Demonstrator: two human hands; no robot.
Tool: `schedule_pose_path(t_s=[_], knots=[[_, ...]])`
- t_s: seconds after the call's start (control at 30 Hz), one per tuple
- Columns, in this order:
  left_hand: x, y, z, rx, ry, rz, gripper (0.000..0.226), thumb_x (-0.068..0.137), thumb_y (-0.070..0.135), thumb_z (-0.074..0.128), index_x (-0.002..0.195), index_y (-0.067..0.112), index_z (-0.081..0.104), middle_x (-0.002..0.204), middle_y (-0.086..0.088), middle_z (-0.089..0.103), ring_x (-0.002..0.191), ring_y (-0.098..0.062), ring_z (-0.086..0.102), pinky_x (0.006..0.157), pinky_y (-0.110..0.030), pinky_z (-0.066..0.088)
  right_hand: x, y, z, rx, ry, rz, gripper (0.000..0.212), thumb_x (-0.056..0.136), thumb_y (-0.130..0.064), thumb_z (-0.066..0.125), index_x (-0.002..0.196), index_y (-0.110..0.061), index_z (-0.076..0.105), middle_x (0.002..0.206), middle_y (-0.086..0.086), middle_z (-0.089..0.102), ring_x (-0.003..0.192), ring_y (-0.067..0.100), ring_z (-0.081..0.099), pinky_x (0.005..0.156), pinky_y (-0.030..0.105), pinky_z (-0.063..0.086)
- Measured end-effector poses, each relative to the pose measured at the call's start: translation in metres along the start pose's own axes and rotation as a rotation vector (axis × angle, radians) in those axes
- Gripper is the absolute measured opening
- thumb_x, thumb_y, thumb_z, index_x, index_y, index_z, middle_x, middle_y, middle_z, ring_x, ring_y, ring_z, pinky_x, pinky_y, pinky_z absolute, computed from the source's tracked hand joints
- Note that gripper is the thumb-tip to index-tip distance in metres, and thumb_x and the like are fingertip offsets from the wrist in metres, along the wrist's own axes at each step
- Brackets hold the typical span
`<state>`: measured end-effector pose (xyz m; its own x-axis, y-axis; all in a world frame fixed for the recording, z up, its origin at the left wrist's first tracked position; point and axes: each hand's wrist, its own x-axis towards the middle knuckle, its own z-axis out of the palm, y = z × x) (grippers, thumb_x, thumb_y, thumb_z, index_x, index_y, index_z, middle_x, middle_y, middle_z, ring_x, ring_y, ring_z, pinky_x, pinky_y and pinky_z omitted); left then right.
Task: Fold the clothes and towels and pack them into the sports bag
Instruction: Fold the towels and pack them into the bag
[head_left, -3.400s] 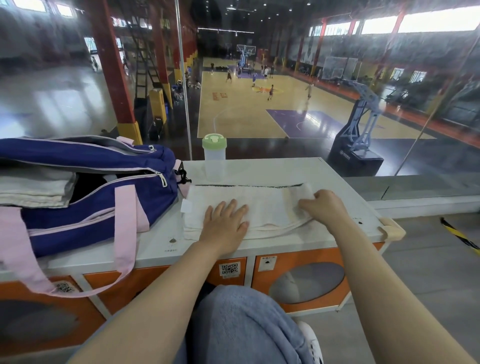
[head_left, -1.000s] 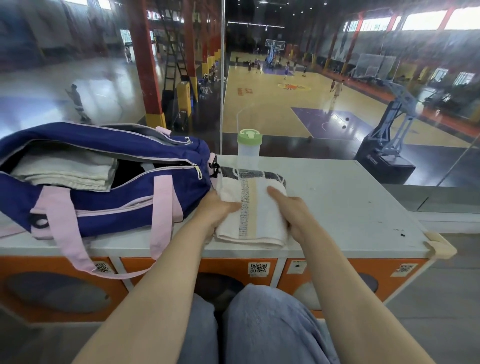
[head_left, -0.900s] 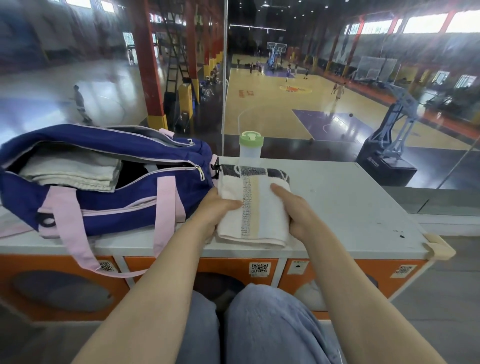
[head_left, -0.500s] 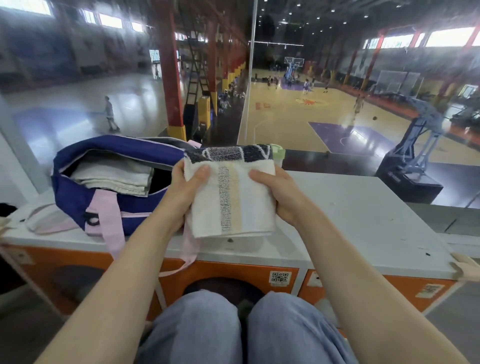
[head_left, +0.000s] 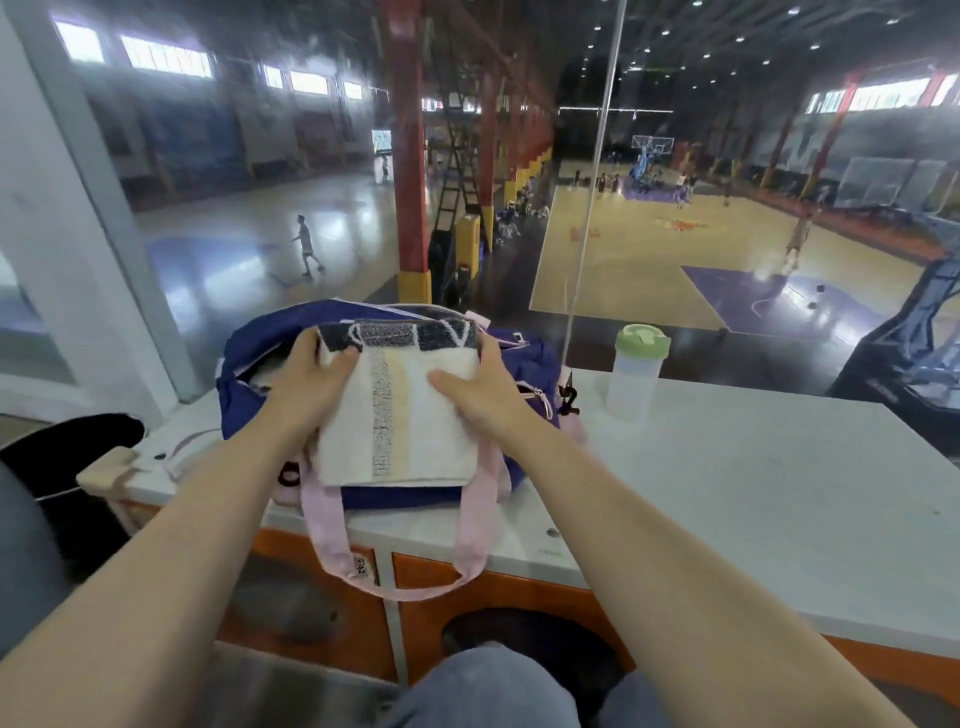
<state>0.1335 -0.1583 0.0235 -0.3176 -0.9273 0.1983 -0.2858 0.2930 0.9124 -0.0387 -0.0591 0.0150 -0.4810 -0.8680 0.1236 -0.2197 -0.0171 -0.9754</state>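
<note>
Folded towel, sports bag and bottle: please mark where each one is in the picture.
folded towel (head_left: 410, 415), head view, on its striped top face.
sports bag (head_left: 524, 364), head view, on its blue right end.
bottle (head_left: 635, 387), head view, on its clear body.

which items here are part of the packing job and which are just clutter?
In the job:
- folded towel, held by left hand and right hand
- blue sports bag, open, under the towel

Just lying about:
- green-lidded bottle, standing right of the bag
- white counter, only the support
</note>
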Motion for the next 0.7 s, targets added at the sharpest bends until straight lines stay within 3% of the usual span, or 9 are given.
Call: schedule_pose_path(t_s=[0.1, 0.2, 0.27, 0.33, 0.4, 0.47, 0.57, 0.63, 0.7], knots=[[0.007, -0.014, 0.007, 0.040, -0.011, -0.011, 0.035, 0.094, 0.031, 0.056, 0.126, 0.020, 0.047, 0.121, 0.002, 0.056, 0.108, -0.018, 0.052, 0.089, -0.034, 0.040, 0.008, 0.005, 0.006, -0.254, 0.063, -0.045, 0.080, 0.085, -0.020, 0.067, 0.146, -0.021, 0.017, 0.125, 0.007, 0.060, 0.110, 0.026, 0.059, 0.093, 0.033, 0.046], [0.013, -0.018, 0.010, 0.014, -0.014, -0.041, 0.036, 0.089, 0.026, 0.062, 0.122, 0.023, 0.047, 0.116, 0.003, 0.057, 0.104, -0.017, 0.054, 0.088, -0.035, 0.042, 0.009, 0.007, 0.011, -0.452, 0.131, -0.188, 0.078, 0.082, -0.019, 0.064, 0.144, -0.026, 0.018, 0.135, 0.005, 0.051, 0.116, 0.027, 0.055, 0.092, 0.039, 0.048], [0.017, -0.021, 0.012, 0.052, -0.033, -0.032, 0.034, 0.087, 0.022, 0.064, 0.115, 0.024, 0.046, 0.109, 0.001, 0.058, 0.101, -0.019, 0.055, 0.085, -0.035, 0.043, 0.005, 0.007, 0.009, -0.683, 0.243, -0.322, 0.073, 0.081, -0.019, 0.065, 0.142, -0.025, 0.026, 0.146, 0.004, 0.037, 0.128, 0.026, 0.042, 0.102, 0.042, 0.042], [0.020, -0.021, 0.014, 0.110, -0.058, 0.017, 0.035, 0.087, 0.019, 0.065, 0.114, 0.022, 0.044, 0.102, -0.001, 0.058, 0.096, -0.020, 0.054, 0.077, -0.032, 0.039, 0.004, 0.001, 0.006, -0.878, 0.355, -0.575, 0.055, 0.079, -0.013, 0.061, 0.131, -0.021, 0.045, 0.140, 0.005, 0.043, 0.124, 0.028, 0.042, 0.101, 0.043, 0.040], [0.023, -0.018, 0.014, 0.157, -0.095, 0.055, 0.038, 0.086, 0.019, 0.067, 0.115, 0.021, 0.043, 0.097, 0.000, 0.058, 0.091, -0.020, 0.054, 0.072, -0.032, 0.037, 0.002, -0.003, 0.007, -1.004, 0.188, -0.803, 0.032, 0.080, -0.010, 0.060, 0.111, -0.017, 0.060, 0.119, 0.005, 0.057, 0.105, 0.027, 0.053, 0.089, 0.044, 0.046], [0.028, -0.012, 0.013, 0.264, -0.138, 0.085, 0.039, 0.084, 0.019, 0.066, 0.115, 0.021, 0.041, 0.094, 0.000, 0.059, 0.084, -0.018, 0.055, 0.067, -0.033, 0.036, 0.000, 0.005, 0.014, -1.106, -0.096, -0.854, 0.022, 0.087, -0.019, 0.056, 0.107, -0.015, 0.063, 0.108, 0.006, 0.062, 0.096, 0.028, 0.056, 0.085, 0.047, 0.047], [0.040, 0.003, 0.017, 0.575, -0.206, 0.077, 0.041, 0.084, 0.033, 0.063, 0.113, 0.018, 0.038, 0.094, -0.006, 0.061, 0.078, -0.018, 0.055, 0.062, -0.035, 0.038, -0.003, 0.027, 0.023, -1.197, -0.235, -0.699, 0.042, 0.094, -0.035, 0.046, 0.131, -0.016, 0.052, 0.129, 0.006, 0.055, 0.117, 0.029, 0.048, 0.106, 0.050, 0.032], [0.050, 0.015, 0.022, 0.793, -0.215, 0.070, 0.048, 0.088, 0.053, 0.052, 0.116, 0.015, 0.044, 0.105, -0.008, 0.062, 0.091, -0.026, 0.059, 0.072, -0.037, 0.046, -0.006, 0.038, 0.025, -1.217, -0.231, -0.627, 0.051, 0.097, -0.039, 0.041, 0.143, -0.020, 0.039, 0.145, 0.003, 0.043, 0.134, 0.028, 0.034, 0.116, 0.056, 0.013], [0.060, 0.023, 0.023, 0.843, -0.197, 0.146, 0.045, 0.098, 0.050, 0.033, 0.108, 0.012, 0.054, 0.117, -0.014, 0.061, 0.103, -0.031, 0.056, 0.083, -0.040, 0.044, -0.010, 0.042, 0.023, -1.192, -0.222, -0.556, 0.056, 0.098, -0.044, 0.038, 0.149, -0.024, 0.030, 0.155, 0.000, 0.031, 0.144, 0.028, 0.021, 0.115, 0.062, 0.003]])
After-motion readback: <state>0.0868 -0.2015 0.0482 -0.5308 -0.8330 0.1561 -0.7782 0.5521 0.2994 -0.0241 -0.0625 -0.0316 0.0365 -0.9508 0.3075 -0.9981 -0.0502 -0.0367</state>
